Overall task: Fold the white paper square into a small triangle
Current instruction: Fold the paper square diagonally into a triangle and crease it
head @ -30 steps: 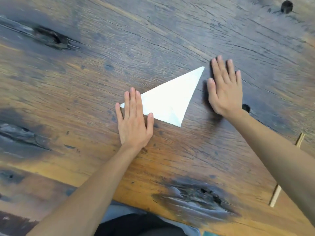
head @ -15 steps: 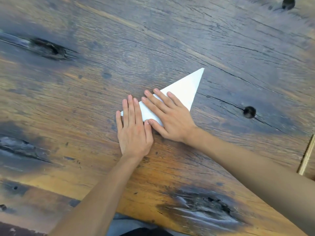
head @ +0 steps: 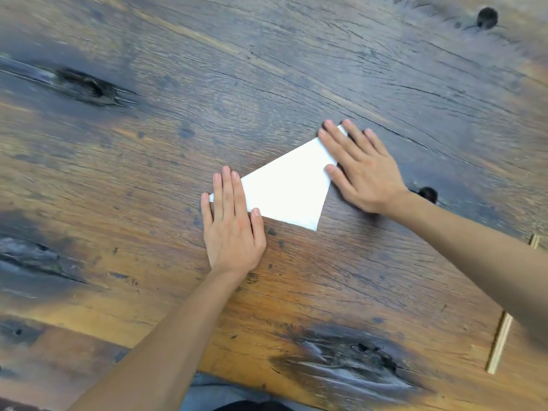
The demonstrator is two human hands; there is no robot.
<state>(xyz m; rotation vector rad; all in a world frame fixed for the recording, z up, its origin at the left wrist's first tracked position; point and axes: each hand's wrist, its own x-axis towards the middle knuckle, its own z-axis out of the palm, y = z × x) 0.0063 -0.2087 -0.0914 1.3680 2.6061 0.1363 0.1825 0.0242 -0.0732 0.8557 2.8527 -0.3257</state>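
The white paper lies flat on the wooden table, folded into a triangle. Its long edge runs from lower left to upper right, and one corner points toward me. My left hand rests flat, fingers together, on the paper's left corner. My right hand lies flat with fingers spread over the upper right corner, hiding that tip. Neither hand grips the paper; both press down on it.
The tabletop is dark, knotted wood with black knot holes close to my right wrist and at the far right. A pale wooden strip marks a seam at the right. The table's near edge runs below my forearms.
My right hand has slid along the paper from beside my left hand out to the upper right corner. My left hand has stayed on the left corner.
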